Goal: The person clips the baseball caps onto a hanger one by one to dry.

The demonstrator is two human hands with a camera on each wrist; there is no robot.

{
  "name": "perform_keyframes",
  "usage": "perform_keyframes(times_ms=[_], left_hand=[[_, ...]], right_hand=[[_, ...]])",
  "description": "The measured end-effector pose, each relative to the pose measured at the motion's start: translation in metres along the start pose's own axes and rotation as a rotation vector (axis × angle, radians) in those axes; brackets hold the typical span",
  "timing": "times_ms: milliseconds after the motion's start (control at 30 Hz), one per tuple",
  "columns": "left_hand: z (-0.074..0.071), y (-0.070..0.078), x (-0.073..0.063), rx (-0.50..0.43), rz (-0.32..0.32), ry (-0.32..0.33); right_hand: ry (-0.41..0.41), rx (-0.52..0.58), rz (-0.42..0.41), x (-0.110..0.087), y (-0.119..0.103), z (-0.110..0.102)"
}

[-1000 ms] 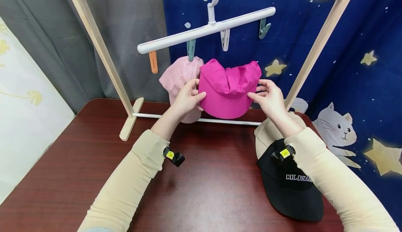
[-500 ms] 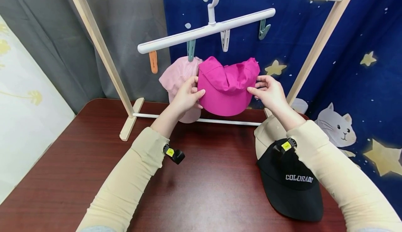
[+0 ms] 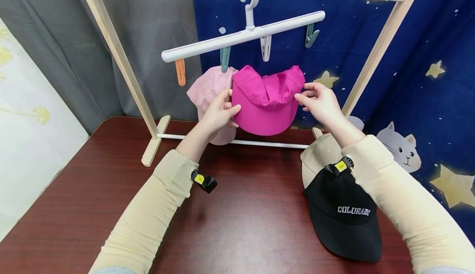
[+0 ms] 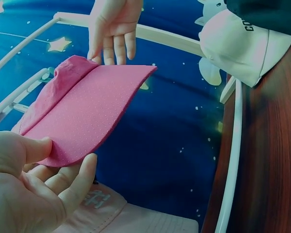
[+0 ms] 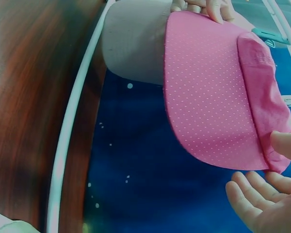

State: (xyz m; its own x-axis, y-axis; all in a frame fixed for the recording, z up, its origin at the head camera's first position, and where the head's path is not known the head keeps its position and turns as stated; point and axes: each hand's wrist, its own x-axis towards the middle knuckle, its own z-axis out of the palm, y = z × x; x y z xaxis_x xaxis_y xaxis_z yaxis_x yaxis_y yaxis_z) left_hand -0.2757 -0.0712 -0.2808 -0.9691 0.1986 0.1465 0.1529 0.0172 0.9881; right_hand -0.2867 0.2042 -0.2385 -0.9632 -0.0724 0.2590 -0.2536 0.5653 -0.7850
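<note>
A bright magenta baseball cap (image 3: 269, 101) is held up below the white hanger (image 3: 245, 37), brim down. My left hand (image 3: 219, 115) pinches the brim's left end, thumb in front and fingers behind. At the cap's right edge my right hand (image 3: 320, 101) pinches the cloth between thumb and forefinger; its other fingers spread below the brim in the right wrist view. Behind the left hand hangs a pale pink cap (image 3: 208, 88), gripped by a teal clip (image 3: 225, 59). A white clip (image 3: 265, 48) dangles above the magenta cap, with another teal clip (image 3: 311, 36) farther right.
An orange clip (image 3: 180, 72) hangs at the hanger's left end. The wooden rack (image 3: 118, 55) stands at the back of the dark red table (image 3: 237, 224). A black cap (image 3: 341, 224) overlaps a beige cap (image 3: 319, 158) at the right, below my right forearm.
The magenta cap has risen slightly and shifted a little left with both hands on it. My right hand has moved up along its right edge.
</note>
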Motion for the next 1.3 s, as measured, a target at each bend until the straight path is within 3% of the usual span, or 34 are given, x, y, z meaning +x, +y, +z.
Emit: perform_keyframes(times_ms=[300,433,567,667,967,1133,1300], left_hand=[[-0.003,0.001,0.000,0.012,0.018,0.002],[-0.005,0.000,0.001,0.004,0.018,0.000],[-0.005,-0.001,0.001,-0.002,0.024,-0.002],[-0.005,-0.002,0.001,-0.007,0.031,-0.003],[-0.007,-0.002,0.000,-0.001,0.025,-0.004],[-0.007,-0.002,0.000,0.001,0.025,-0.006],[-0.007,-0.002,-0.001,-0.010,0.012,-0.010]], right_hand=[[0.158,-0.145,-0.044,0.006,-0.017,-0.008],[0.225,-0.115,-0.073,0.010,-0.029,-0.009],[0.240,-0.058,-0.088,0.016,-0.040,-0.007],[0.216,0.055,-0.086,0.022,-0.048,-0.003],[0.102,0.623,0.001,0.035,-0.073,0.003],[-0.003,0.796,0.031,0.042,-0.081,0.006],[-0.101,0.854,0.073,0.050,-0.086,0.011]])
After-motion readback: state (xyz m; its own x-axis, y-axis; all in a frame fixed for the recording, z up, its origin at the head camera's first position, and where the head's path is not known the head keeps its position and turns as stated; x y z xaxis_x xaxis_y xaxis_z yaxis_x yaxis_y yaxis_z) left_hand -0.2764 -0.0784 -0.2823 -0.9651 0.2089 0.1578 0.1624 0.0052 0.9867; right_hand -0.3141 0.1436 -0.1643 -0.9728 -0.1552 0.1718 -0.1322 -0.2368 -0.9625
